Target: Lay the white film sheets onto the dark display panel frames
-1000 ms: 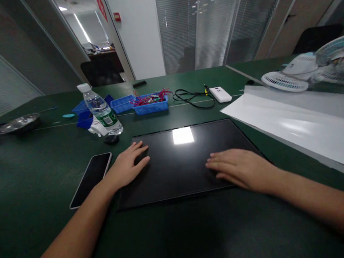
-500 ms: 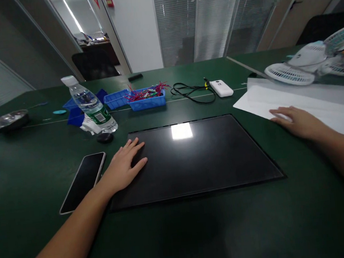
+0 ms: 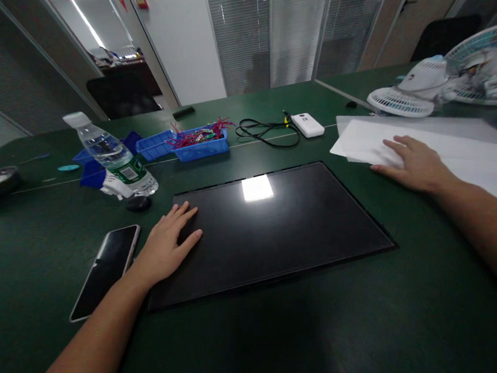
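A flat black panel [image 3: 275,236] lies on the green table [image 3: 263,337]. My left hand [image 3: 164,244] rests with spread fingers on the panel's left edge and holds nothing. Beside that forearm lies a phone [image 3: 107,270] with a dark screen. On the right, my right hand [image 3: 416,164] lies with its fingers apart on white paper sheets [image 3: 482,152], thumb near their front edge. Nothing is gripped in it. A bright reflection shows near the panel's back edge.
Behind the panel are a tilted water bottle [image 3: 116,155], a black mouse [image 3: 139,203], blue trays [image 3: 201,150] with red wires, a black cable [image 3: 265,132] and a white power bank [image 3: 307,125]. Fan parts [image 3: 402,101] lie at the back right.
My right hand has moved further onto the paper, with its fingers more spread. The paper's near corner has shifted slightly. My left hand stays on the panel; the whole view has moved a little.
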The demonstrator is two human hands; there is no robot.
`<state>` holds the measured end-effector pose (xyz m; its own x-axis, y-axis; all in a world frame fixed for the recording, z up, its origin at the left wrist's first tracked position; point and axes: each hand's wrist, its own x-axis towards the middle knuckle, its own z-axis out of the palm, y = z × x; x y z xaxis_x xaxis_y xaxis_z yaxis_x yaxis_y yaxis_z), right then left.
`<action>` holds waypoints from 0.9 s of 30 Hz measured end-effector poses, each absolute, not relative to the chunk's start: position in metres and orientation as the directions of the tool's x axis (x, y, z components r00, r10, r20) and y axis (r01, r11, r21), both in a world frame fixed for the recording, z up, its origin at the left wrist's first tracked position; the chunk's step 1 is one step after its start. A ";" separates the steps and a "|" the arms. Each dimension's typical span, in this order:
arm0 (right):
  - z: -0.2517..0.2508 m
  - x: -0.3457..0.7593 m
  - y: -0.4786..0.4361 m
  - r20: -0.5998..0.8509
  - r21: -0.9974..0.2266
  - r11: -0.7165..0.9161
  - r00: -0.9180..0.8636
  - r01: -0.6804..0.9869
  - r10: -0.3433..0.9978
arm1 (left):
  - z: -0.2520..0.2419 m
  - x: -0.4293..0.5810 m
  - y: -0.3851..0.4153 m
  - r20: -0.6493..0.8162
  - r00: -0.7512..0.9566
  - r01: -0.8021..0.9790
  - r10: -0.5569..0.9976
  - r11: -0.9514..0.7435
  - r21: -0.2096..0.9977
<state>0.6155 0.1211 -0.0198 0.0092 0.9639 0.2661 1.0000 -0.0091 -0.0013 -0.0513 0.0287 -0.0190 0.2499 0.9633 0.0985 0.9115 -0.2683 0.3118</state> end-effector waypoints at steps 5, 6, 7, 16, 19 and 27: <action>-0.024 0.614 0.126 0.073 0.010 -0.143 0.142 0.990 0.987 | -0.018 -0.051 0.028 0.094 0.262 0.919 0.961 -0.278 0.280; -0.022 0.613 0.125 0.093 0.020 -0.165 0.162 0.986 0.982 | -0.019 -0.051 0.028 0.098 0.263 0.918 0.960 -0.280 0.279; -0.020 0.611 0.123 0.110 0.036 -0.179 0.174 0.983 0.978 | -0.019 -0.052 0.028 0.101 0.264 0.918 0.959 -0.282 0.279; -0.014 0.590 0.117 0.286 0.027 -0.010 0.002 1.000 0.958 | -0.016 -0.050 0.026 0.089 0.258 0.918 0.962 -0.273 0.289; -0.009 0.583 0.114 0.187 0.016 -0.075 0.070 0.997 0.980 | -0.015 -0.049 0.026 0.085 0.256 0.919 0.963 -0.269 0.288; -0.001 0.551 0.095 0.560 -0.079 -0.195 0.205 0.978 0.802 | -0.014 -0.045 0.027 0.111 0.212 0.931 0.971 -0.235 0.279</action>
<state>0.5505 0.0950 -0.0011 0.2051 0.8024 0.5605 0.9777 -0.1946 -0.0792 -0.0450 0.0267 -0.0141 0.2117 0.9710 0.1114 0.9310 -0.2351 0.2793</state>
